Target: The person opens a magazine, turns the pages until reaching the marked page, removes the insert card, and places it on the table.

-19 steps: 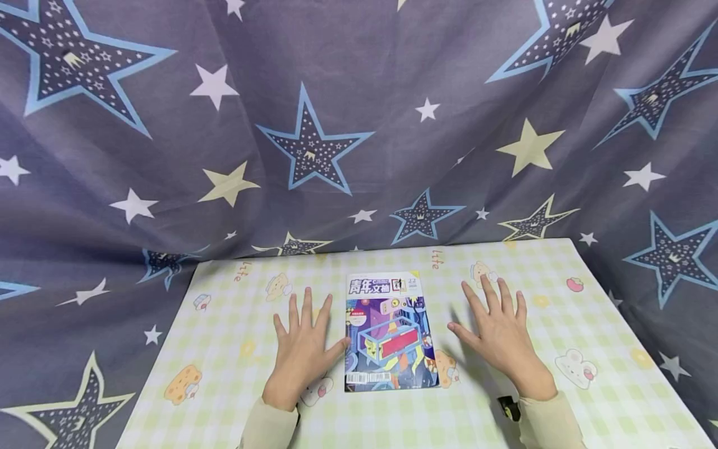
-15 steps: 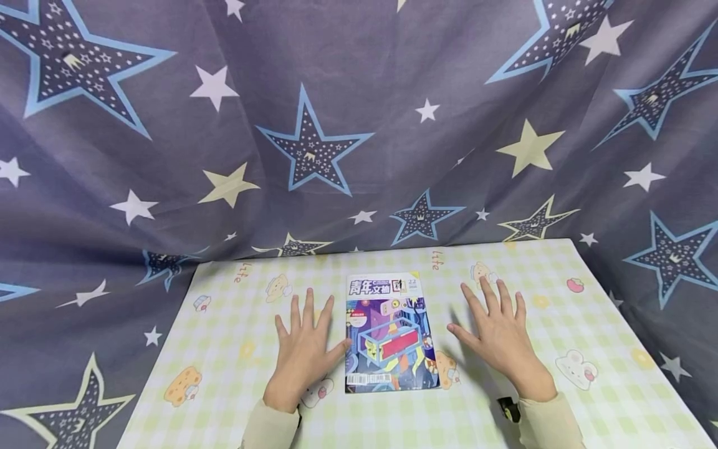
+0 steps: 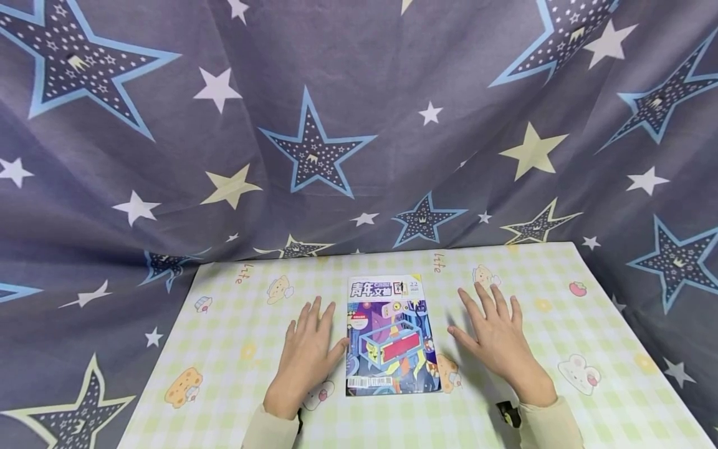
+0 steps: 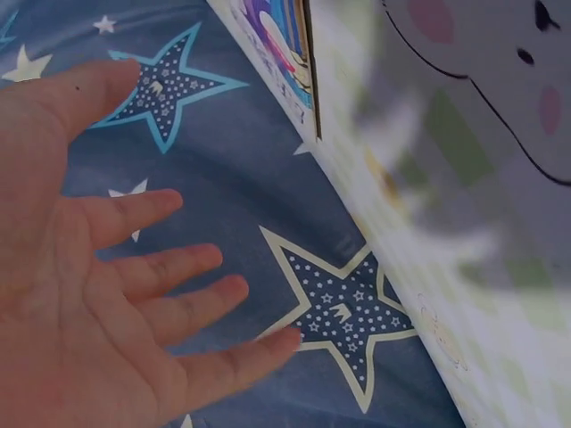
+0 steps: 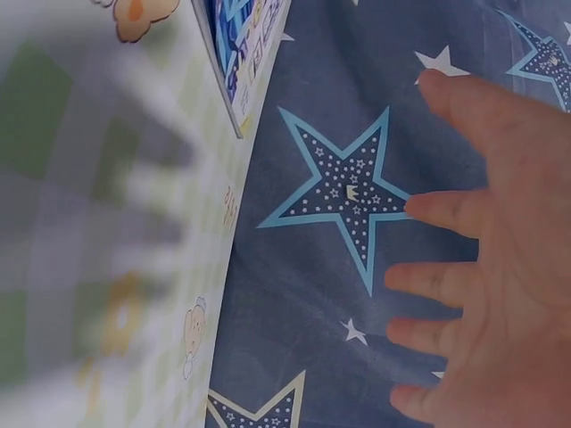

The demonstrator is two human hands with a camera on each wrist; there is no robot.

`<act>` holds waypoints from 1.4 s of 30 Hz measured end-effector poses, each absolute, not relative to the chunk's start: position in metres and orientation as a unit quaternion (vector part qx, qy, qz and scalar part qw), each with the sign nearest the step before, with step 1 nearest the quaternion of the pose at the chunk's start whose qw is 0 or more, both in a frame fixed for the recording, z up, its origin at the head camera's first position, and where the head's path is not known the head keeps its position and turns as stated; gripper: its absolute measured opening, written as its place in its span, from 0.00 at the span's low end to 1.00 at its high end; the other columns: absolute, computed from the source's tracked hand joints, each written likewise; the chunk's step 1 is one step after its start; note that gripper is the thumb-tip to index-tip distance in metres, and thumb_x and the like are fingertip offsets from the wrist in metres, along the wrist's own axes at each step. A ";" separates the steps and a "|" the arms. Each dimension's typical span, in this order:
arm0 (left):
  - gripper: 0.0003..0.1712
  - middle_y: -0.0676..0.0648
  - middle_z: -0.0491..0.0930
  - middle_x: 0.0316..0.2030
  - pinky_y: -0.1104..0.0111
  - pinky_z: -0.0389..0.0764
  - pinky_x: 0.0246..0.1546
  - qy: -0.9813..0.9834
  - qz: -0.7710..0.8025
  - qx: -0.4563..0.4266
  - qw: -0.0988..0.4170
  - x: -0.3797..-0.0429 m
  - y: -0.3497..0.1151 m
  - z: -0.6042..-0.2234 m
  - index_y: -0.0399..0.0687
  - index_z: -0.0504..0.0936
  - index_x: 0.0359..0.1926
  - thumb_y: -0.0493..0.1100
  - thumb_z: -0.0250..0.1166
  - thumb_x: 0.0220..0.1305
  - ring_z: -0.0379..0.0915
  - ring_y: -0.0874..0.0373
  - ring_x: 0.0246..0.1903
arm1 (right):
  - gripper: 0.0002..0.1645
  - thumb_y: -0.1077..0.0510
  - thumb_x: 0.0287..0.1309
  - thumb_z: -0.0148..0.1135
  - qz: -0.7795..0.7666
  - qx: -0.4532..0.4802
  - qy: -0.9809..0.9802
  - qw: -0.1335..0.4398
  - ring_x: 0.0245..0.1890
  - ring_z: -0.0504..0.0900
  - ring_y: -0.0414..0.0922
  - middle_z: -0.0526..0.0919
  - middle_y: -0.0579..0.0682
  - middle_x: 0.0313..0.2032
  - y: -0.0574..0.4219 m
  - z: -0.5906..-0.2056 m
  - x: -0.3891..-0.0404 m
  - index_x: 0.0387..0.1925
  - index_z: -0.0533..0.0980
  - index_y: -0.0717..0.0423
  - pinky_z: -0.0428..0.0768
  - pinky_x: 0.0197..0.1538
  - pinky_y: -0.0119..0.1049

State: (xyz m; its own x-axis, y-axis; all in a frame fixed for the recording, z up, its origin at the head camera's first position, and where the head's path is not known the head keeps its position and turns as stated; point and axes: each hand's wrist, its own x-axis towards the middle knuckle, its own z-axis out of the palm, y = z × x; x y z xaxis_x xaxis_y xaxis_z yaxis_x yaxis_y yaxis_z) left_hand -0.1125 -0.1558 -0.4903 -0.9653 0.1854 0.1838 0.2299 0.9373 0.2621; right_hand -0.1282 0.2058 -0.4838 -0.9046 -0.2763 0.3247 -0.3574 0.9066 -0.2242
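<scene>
A magazine (image 3: pixel 387 337) with a colourful purple and blue cover lies face up on the table, its title at the far end. Just left of it, my left hand (image 3: pixel 305 358) hovers palm down, the thumb tip close to the magazine's left edge. My right hand (image 3: pixel 496 343) is held on the other side, fingers spread, a small gap from the right edge. Both wrist views show straight, parted fingers with nothing in them: the left palm (image 4: pixel 98 285) and the right palm (image 5: pixel 517 267). Shadows of the hands fall on the cloth.
A green and white checked tablecloth (image 3: pixel 224 349) with cartoon prints covers the table. Behind it and at both sides hangs a dark curtain (image 3: pixel 359 81) with a star pattern. A dark device (image 3: pixel 508 413) is worn at the right wrist.
The fingers of my left hand have drawn closer together and tilted slightly. My right hand's fingers have shifted a little to the left and down. The magazine lies as before.
</scene>
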 end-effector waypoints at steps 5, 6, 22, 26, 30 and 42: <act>0.41 0.34 0.60 0.72 0.42 0.63 0.67 -0.972 -0.169 -0.141 0.085 -0.110 -0.151 -0.490 0.41 0.66 0.72 0.55 0.68 0.65 0.55 0.36 0.71 | 0.43 0.40 0.61 0.66 0.145 0.185 -0.962 0.137 0.70 0.55 0.68 0.63 0.65 0.69 0.201 -0.481 -0.126 0.71 0.65 0.54 0.47 0.67 0.73; 0.41 0.34 0.60 0.72 0.43 0.64 0.67 -0.970 -0.171 -0.148 0.085 -0.109 -0.149 -0.490 0.41 0.67 0.71 0.55 0.68 0.65 0.56 0.37 0.70 | 0.43 0.41 0.61 0.66 0.146 0.190 -0.962 0.133 0.70 0.56 0.67 0.64 0.65 0.69 0.199 -0.480 -0.126 0.71 0.65 0.54 0.47 0.67 0.73; 0.42 0.36 0.62 0.71 0.50 0.67 0.67 -0.951 -0.198 -0.236 -0.036 -0.097 -0.120 -0.509 0.40 0.69 0.71 0.56 0.71 0.62 0.57 0.41 0.70 | 0.36 0.45 0.58 0.72 0.146 0.296 -0.942 0.065 0.64 0.70 0.63 0.74 0.63 0.63 0.169 -0.501 -0.113 0.61 0.76 0.61 0.58 0.67 0.70; 0.46 0.35 0.61 0.71 0.50 0.67 0.67 -0.949 -0.195 -0.241 -0.061 -0.092 -0.117 -0.513 0.40 0.68 0.71 0.56 0.74 0.58 0.57 0.41 0.71 | 0.37 0.44 0.57 0.73 0.153 0.311 -0.937 0.036 0.63 0.71 0.64 0.74 0.64 0.62 0.165 -0.508 -0.110 0.61 0.75 0.61 0.62 0.66 0.69; 0.47 0.35 0.61 0.71 0.49 0.68 0.67 -0.949 -0.190 -0.237 -0.080 -0.089 -0.116 -0.514 0.41 0.69 0.70 0.55 0.76 0.55 0.55 0.39 0.71 | 0.40 0.43 0.53 0.75 0.166 0.323 -0.932 0.000 0.63 0.70 0.64 0.73 0.65 0.62 0.163 -0.513 -0.107 0.62 0.75 0.61 0.62 0.66 0.68; 0.44 0.36 0.64 0.69 0.47 0.69 0.65 -0.954 -0.151 -0.239 -0.094 -0.088 -0.116 -0.517 0.43 0.73 0.67 0.57 0.77 0.53 0.57 0.36 0.70 | 0.42 0.41 0.47 0.78 0.163 0.349 -0.921 -0.054 0.62 0.70 0.61 0.72 0.63 0.63 0.163 -0.518 -0.103 0.60 0.76 0.58 0.68 0.64 0.62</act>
State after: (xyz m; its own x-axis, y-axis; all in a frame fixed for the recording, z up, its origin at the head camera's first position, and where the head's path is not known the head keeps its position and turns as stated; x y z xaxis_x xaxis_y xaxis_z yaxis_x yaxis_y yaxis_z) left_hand -0.0879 -0.1157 -0.5172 -0.8679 0.4849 -0.1076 0.4278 0.8399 0.3340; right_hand -0.1031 0.1626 -0.5179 -0.7507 -0.6604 0.0150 -0.6256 0.7034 -0.3374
